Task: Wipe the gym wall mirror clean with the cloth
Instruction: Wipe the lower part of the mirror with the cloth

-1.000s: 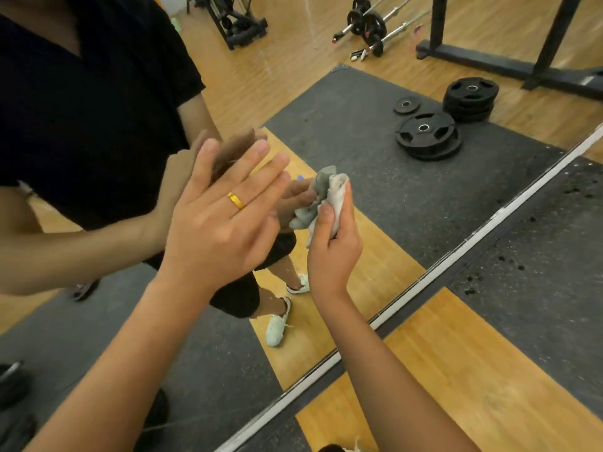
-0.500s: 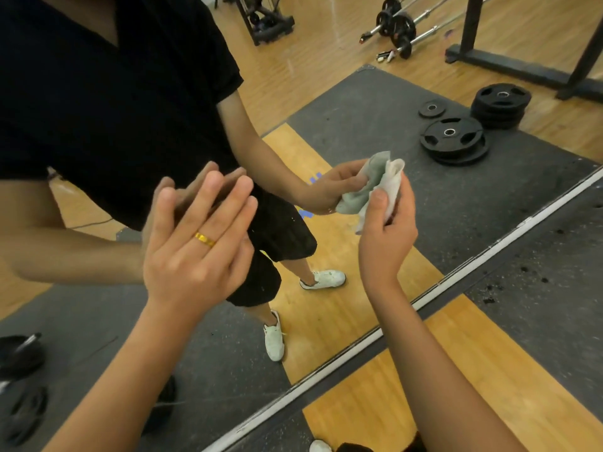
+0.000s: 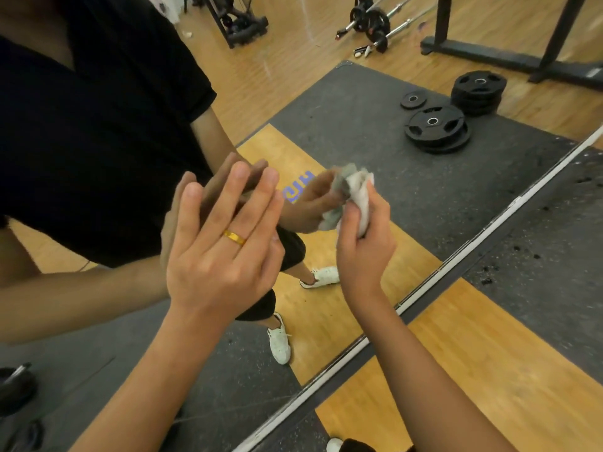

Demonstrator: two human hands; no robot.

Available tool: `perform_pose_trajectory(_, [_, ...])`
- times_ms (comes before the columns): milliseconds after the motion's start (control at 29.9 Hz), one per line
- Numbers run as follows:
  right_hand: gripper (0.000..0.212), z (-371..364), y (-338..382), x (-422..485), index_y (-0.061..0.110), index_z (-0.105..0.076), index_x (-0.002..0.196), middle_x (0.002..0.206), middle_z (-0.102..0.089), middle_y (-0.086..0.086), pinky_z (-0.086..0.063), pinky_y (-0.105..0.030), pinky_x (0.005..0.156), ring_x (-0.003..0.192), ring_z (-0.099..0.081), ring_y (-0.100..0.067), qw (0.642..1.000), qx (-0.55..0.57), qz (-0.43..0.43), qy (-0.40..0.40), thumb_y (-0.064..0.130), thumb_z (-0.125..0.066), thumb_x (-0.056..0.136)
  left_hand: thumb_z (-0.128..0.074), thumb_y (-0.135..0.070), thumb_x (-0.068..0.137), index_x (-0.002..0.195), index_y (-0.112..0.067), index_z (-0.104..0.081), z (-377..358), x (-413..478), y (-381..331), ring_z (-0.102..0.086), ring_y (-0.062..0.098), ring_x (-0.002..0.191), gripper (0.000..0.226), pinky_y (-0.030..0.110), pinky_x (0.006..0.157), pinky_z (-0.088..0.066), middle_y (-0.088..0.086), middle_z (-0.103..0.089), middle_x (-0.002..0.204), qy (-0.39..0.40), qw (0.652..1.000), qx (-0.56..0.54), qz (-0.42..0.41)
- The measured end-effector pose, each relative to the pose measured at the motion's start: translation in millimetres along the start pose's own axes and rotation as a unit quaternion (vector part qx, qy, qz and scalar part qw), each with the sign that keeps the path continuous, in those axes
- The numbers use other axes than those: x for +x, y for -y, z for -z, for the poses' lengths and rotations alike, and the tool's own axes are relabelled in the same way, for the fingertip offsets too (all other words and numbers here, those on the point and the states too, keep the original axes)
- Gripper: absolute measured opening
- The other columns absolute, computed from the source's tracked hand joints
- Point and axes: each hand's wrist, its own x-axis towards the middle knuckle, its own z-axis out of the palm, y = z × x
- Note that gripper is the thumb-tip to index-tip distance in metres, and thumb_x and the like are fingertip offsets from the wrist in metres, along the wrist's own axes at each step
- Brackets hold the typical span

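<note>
My left hand (image 3: pixel 222 252) is spread with straight fingers, palm toward the mirror (image 3: pixel 326 93), a gold ring (image 3: pixel 234 237) on it; whether it touches the glass I cannot tell. Further right along the mirror, my right hand (image 3: pixel 362 249) grips the bunched cloth (image 3: pixel 357 190), whose top meets its own reflection on the mirror. Deeper in the mirror, reflected weight plates (image 3: pixel 437 128) lie on a dark mat.

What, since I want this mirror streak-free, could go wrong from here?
1. The left hand seems to lie open against the mirror, so it may leave prints there.
2. The right hand grips the cloth as a tight wad; little fabric can meet the glass, so it could smear or miss patches.
</note>
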Motion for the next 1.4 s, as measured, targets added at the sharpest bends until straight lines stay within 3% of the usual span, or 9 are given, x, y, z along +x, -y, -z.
perform_pose_trajectory(134, [0.034,-5.3,4.9,-1.7,0.011,-0.058,0.133,0.102,-0.07,-0.001,-0.056,-0.045,0.067,0.083,-0.068,-0.012,0.993,0.041,-0.098,-0.043,0.028,-0.05,0.105,-0.064,-0.009,0.09,0.129,-0.006,-0.071,-1.5,0.4,1.8,-0.053,0.031,0.137,0.04,0.051,0.123,-0.024,0.008,-0.058,0.144,-0.011,1.0,0.013,-0.005])
perform_pose_trajectory(401, [0.036,-18.4,20.7,-50.6,0.016,-0.052,0.137,0.12,-0.073,-0.011,-0.056,-0.028,0.07,0.091,-0.071,-0.018,0.99,0.015,0.125,0.06,0.019,-0.053,0.101,-0.061,-0.012,0.092,0.131,-0.006,-0.07,0.3,-0.5,1.0,-0.05,0.029,0.139,0.04,0.048,0.124,-0.021,0.007,-0.06,0.143,-0.01,1.0,-0.007,0.0])
perform_pose_trajectory(568, [0.03,-3.0,3.9,-13.3,0.007,-0.06,0.134,0.103,-0.067,0.017,-0.049,-0.015,0.071,0.088,-0.064,0.004,0.998,0.037,-0.048,-0.028,0.016,-0.055,0.106,-0.061,-0.011,0.093,0.132,-0.006,-0.069,1.0,-0.8,0.7,-0.048,0.029,0.14,0.04,0.046,0.126,-0.017,0.007,-0.059,0.144,-0.008,1.0,-0.006,0.001])
perform_pose_trajectory(635, [0.033,-7.9,14.9,-23.4,0.008,-0.057,0.138,0.107,-0.068,0.012,-0.05,-0.016,0.074,0.092,-0.066,0.0,0.997,0.049,-0.061,-0.028,0.018,-0.053,0.107,-0.061,-0.011,0.093,0.131,-0.006,-0.069,0.5,-1.3,-0.4,-0.049,0.029,0.139,0.04,0.046,0.126,-0.017,0.007,-0.059,0.143,-0.009,1.0,-0.003,0.0])
perform_pose_trajectory(735, [0.038,-21.9,31.0,-68.1,0.014,-0.053,0.14,0.125,-0.07,-0.01,-0.057,-0.031,0.086,0.107,-0.071,-0.02,0.996,0.079,0.009,0.044,0.026,-0.052,0.104,-0.058,-0.013,0.093,0.128,-0.006,-0.072,0.5,-0.5,0.2,-0.052,0.029,0.138,0.037,0.047,0.125,-0.021,0.006,-0.061,0.142,-0.011,1.0,-0.007,0.001])
perform_pose_trajectory(869, [0.04,-18.7,17.6,-77.5,0.017,-0.054,0.138,0.114,-0.074,-0.008,-0.058,-0.03,0.073,0.087,-0.072,-0.017,0.984,0.095,0.105,0.109,0.013,-0.058,0.098,-0.059,-0.015,0.095,0.127,-0.006,-0.072,0.6,-0.3,0.7,-0.053,0.03,0.137,0.036,0.047,0.124,-0.021,0.006,-0.061,0.141,-0.008,1.0,-0.008,-0.005])
perform_pose_trajectory(1036, [0.036,-3.7,8.3,-40.7,0.004,-0.061,0.135,0.125,-0.069,0.007,-0.055,-0.023,0.088,0.112,-0.068,-0.008,0.991,0.122,-0.038,0.04,0.007,-0.062,0.1,-0.061,-0.008,0.09,0.123,-0.004,-0.073,5.4,1.0,2.0,-0.051,0.029,0.138,0.036,0.045,0.128,-0.017,0.007,-0.059,0.141,0.001,0.999,-0.052,0.003])
perform_pose_trajectory(1237, [0.037,1.5,13.1,-36.7,0.0,-0.058,0.137,0.123,-0.069,-0.005,-0.05,-0.015,0.088,0.111,-0.066,-0.006,0.985,0.15,-0.054,0.061,0.011,-0.06,0.102,-0.058,-0.003,0.093,0.125,-0.003,-0.066,21.9,-24.2,-3.9,-0.045,0.025,0.145,0.032,0.051,0.127,-0.015,0.009,-0.055,0.143,0.066,0.988,-0.131,0.043])
perform_pose_trajectory(1404, [0.038,4.9,17.0,-36.1,0.009,-0.057,0.141,0.116,-0.067,0.015,-0.053,-0.019,0.081,0.103,-0.068,-0.009,0.983,0.143,-0.089,0.08,0.012,-0.062,0.103,-0.058,-0.002,0.095,0.131,-0.003,-0.063,46.5,-67.2,6.2,-0.041,0.024,0.149,0.037,0.053,0.127,-0.01,0.01,-0.053,0.145,0.121,0.986,-0.107,0.031])
